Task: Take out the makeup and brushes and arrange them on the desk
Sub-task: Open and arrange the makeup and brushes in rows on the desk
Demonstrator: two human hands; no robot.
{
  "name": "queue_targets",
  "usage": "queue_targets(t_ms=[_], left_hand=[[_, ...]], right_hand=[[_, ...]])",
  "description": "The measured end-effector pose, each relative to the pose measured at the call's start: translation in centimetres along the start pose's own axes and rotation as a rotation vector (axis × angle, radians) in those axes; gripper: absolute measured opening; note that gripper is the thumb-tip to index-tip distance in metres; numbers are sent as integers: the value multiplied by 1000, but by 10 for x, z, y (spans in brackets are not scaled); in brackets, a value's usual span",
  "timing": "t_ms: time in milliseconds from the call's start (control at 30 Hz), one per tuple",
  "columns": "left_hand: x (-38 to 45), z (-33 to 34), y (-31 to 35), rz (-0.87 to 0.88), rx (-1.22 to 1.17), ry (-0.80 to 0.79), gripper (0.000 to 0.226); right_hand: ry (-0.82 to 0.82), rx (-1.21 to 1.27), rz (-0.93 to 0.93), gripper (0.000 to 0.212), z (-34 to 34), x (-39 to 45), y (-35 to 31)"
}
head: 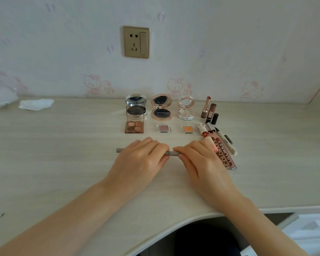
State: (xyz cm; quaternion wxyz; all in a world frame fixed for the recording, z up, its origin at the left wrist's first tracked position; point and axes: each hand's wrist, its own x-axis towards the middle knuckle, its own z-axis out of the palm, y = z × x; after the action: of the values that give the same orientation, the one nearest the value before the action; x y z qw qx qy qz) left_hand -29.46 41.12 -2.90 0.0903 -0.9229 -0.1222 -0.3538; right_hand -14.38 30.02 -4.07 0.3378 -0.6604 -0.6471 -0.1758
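My left hand (144, 156) and my right hand (198, 157) both grip a thin grey makeup pencil (171, 153) lying crosswise just above the desk (63, 145); its left end pokes out past my left hand. Behind it stand three opened compacts: silver (136, 108), rose-gold (161, 109) and pale pink (185, 108). In front of those lie a four-pan eyeshadow palette (134, 126), a single mauve shadow (163, 128) and a single orange shadow (188, 129). To the right are opened lipsticks (209, 109), lip gloss tubes (224, 156) and a white eyeliner pen (227, 143).
A crumpled white tissue (36, 104) lies at the back left of the desk. A gold wall socket (136, 42) is on the wallpapered wall behind. The desk's curved front edge (174, 221) runs below my forearms, with a white drawer unit (314, 231) at the lower right.
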Motion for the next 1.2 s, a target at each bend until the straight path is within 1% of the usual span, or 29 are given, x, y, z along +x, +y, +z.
queue_targets(t_ms=[133,267,467,633,700,800,900,1067,1133,1200], left_hand=[[-1,1,-1,13,79,-39,36],[-1,1,-1,-9,100,-93,44],[-2,-3,-15,-57,66,-122,46],[-1,-3,-12,-32,35,-115,41],[-2,-4,-11,-51,15,-95,39],[-3,-6,-12,-150,-79,-35,41],[-4,-6,-15,-242,-202,38,33],[-5,0,-18,-275,-291,74,29],[-5,3,-18,-292,-344,110,21],[-5,5,-18,-338,-401,159,19]], right_hand=[[-29,-5,-34,14,1,-1,0],[13,-20,-70,14,2,-1,-1],[78,-10,-36,16,0,-3,0],[99,-22,-1,14,1,-5,4],[112,-21,33,14,1,-6,7],[141,-15,121,15,1,-7,11],[163,-27,185,15,2,-6,12],[138,-11,206,16,2,-7,12],[145,-6,207,16,1,-6,11],[148,-5,202,16,1,-6,10]])
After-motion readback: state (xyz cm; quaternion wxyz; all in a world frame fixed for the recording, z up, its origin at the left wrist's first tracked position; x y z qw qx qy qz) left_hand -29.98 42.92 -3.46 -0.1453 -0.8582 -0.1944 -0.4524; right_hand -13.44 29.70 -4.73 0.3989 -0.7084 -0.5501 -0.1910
